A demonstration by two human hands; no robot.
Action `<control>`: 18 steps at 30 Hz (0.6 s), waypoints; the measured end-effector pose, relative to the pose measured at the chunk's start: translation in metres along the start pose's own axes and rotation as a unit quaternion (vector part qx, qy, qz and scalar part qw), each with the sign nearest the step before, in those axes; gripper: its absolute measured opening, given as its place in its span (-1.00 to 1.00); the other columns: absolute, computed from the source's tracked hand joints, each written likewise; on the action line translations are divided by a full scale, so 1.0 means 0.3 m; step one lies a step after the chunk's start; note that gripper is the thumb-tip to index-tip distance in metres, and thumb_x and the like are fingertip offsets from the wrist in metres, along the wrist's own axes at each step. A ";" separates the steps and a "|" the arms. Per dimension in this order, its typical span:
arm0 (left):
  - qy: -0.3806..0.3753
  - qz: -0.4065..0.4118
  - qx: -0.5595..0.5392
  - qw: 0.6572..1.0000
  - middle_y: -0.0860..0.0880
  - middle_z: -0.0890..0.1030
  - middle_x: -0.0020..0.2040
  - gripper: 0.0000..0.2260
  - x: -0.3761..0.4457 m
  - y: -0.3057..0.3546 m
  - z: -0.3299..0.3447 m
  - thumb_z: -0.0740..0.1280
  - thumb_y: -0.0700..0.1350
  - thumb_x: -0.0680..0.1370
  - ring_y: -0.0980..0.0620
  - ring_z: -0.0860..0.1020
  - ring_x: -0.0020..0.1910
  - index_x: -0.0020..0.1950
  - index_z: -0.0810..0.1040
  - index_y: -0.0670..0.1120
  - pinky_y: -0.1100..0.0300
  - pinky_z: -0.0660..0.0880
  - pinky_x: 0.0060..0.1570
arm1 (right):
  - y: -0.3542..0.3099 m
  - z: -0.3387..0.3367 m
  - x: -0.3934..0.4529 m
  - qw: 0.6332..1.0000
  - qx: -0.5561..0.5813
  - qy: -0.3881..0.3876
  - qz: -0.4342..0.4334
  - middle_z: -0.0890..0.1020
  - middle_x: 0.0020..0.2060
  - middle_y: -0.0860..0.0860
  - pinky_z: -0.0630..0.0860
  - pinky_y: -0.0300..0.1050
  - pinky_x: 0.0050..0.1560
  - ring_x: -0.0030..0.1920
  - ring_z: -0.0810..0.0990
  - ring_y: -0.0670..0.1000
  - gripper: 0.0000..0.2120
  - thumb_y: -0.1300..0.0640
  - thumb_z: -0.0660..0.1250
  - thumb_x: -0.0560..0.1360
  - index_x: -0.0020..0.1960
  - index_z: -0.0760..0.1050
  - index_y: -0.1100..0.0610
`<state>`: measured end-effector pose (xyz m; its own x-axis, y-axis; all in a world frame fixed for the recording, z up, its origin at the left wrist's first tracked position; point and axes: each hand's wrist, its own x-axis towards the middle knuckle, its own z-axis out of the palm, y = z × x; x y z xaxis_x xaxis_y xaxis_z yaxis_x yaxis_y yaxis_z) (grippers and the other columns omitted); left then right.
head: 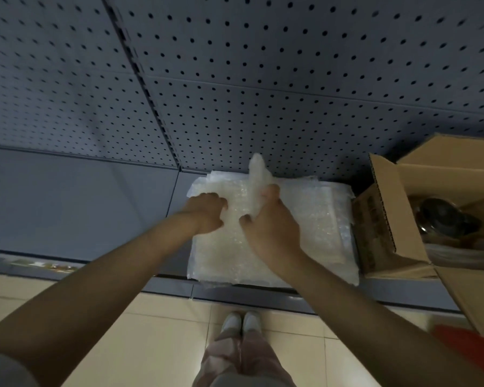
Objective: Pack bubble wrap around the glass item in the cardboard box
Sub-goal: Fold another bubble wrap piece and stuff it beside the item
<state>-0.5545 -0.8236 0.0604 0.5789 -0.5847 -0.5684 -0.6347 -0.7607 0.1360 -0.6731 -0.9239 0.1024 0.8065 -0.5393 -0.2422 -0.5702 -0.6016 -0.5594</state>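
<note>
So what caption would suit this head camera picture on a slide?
Both hands, left hand and right hand, lift a sheet off the bubble wrap stack beside the open cardboard box.

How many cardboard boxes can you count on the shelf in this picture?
1. The cardboard box stands open at the right end of the shelf, just right of the bubble wrap stack. The frame cuts its right side, so another beyond it may be hidden.

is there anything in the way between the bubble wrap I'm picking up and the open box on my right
Nothing visible blocks it. The right hand pinches a raised sheet of the bubble wrap; the cardboard box sits directly beside the stack, top open. Only its near upright flap must be cleared.
</note>
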 end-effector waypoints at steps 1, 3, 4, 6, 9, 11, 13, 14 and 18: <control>0.005 -0.016 0.015 1.000 -0.08 0.41 0.36 -0.58 -0.015 -0.027 -0.015 0.27 -0.08 0.58 -0.07 0.43 0.31 0.44 0.34 -0.01 0.09 0.42 0.24 | -0.014 0.039 -0.009 1.000 -0.001 -0.018 -0.016 0.55 0.09 0.08 0.56 -0.01 -0.07 0.03 0.57 0.12 -0.48 0.04 0.30 0.50 0.36 0.15 0.10; 0.017 -0.047 0.034 0.998 -0.09 0.44 0.34 -0.62 -0.045 -0.074 -0.037 0.23 -0.11 0.59 -0.08 0.47 0.27 0.42 0.37 -0.03 0.08 0.45 0.23 | -0.026 0.117 -0.012 0.998 0.002 -0.053 -0.028 0.54 0.11 0.09 0.55 -0.01 -0.06 0.02 0.56 0.12 -0.46 0.06 0.30 0.50 0.38 0.12 0.08; 0.026 -0.060 0.039 0.997 -0.10 0.46 0.30 -0.65 -0.060 -0.091 -0.043 0.21 -0.13 0.60 -0.09 0.49 0.22 0.39 0.40 -0.04 0.07 0.47 0.20 | -0.028 0.153 -0.007 0.997 0.001 -0.068 -0.028 0.53 0.12 0.09 0.55 0.01 -0.03 0.04 0.55 0.13 -0.43 0.08 0.29 0.51 0.40 0.09 0.07; 0.057 -0.069 0.041 0.995 -0.11 0.49 0.21 -0.71 -0.087 -0.109 -0.042 0.17 -0.19 0.59 -0.09 0.53 0.12 0.30 0.46 -0.09 0.05 0.51 0.13 | -0.023 0.213 0.010 0.995 -0.027 -0.091 -0.034 0.52 0.17 0.10 0.51 0.03 0.08 0.09 0.52 0.14 -0.40 0.08 0.29 0.51 0.44 0.07 0.07; 0.157 -0.038 0.051 0.986 -0.13 0.45 0.21 -0.70 -0.104 -0.111 -0.012 0.20 -0.25 0.56 -0.12 0.52 0.10 0.30 0.40 -0.14 0.09 0.47 0.03 | 0.002 0.279 0.036 0.986 -0.103 -0.118 -0.055 0.52 0.20 0.10 0.37 0.02 0.19 0.19 0.44 0.15 -0.46 0.06 0.28 0.51 0.41 0.16 0.11; 0.206 0.028 0.060 0.976 -0.11 0.39 0.35 -0.59 -0.095 -0.102 0.024 0.21 -0.26 0.55 -0.12 0.46 0.23 0.40 0.32 -0.11 0.09 0.41 0.15 | 0.027 0.307 0.051 0.977 -0.142 -0.140 -0.069 0.50 0.22 0.11 0.32 0.01 0.23 0.24 0.39 0.15 -0.50 0.05 0.27 0.51 0.39 0.22 0.13; 0.166 0.088 0.086 0.978 -0.06 0.20 0.54 -0.45 -0.060 -0.088 0.072 0.20 -0.26 0.57 -0.11 0.25 0.47 0.54 0.16 -0.05 0.06 0.21 0.43 | 0.054 0.321 0.060 0.971 -0.165 -0.156 -0.082 0.48 0.26 0.13 0.30 0.01 0.29 0.29 0.35 0.15 -0.51 0.05 0.25 0.52 0.40 0.23 0.14; 0.124 0.096 0.115 0.981 -0.03 0.10 0.58 -0.42 -0.039 -0.079 0.098 0.18 -0.25 0.58 -0.11 0.12 0.54 0.57 0.08 -0.03 0.05 0.07 0.50 | 0.065 0.323 0.065 0.967 -0.171 -0.169 -0.086 0.46 0.29 0.14 0.27 0.01 0.34 0.33 0.32 0.16 -0.49 0.05 0.23 0.53 0.43 0.21 0.15; 0.015 0.079 0.180 0.980 -0.02 0.03 0.60 -0.50 0.020 -0.071 0.175 0.13 -0.21 0.63 -0.10 -0.04 0.57 0.57 0.13 0.00 0.01 -0.05 0.52 | 0.104 0.326 0.094 0.962 -0.148 -0.209 -0.098 0.45 0.35 0.09 0.28 -0.02 0.38 0.40 0.32 0.14 -0.51 0.11 0.22 0.54 0.45 0.28 0.10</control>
<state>-0.5646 -0.7961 0.0115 0.4703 -0.6989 -0.5389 -0.8541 -0.5141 -0.0786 -0.6529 -0.9002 0.0005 0.8599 -0.1513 -0.4876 -0.3703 -0.8424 -0.3915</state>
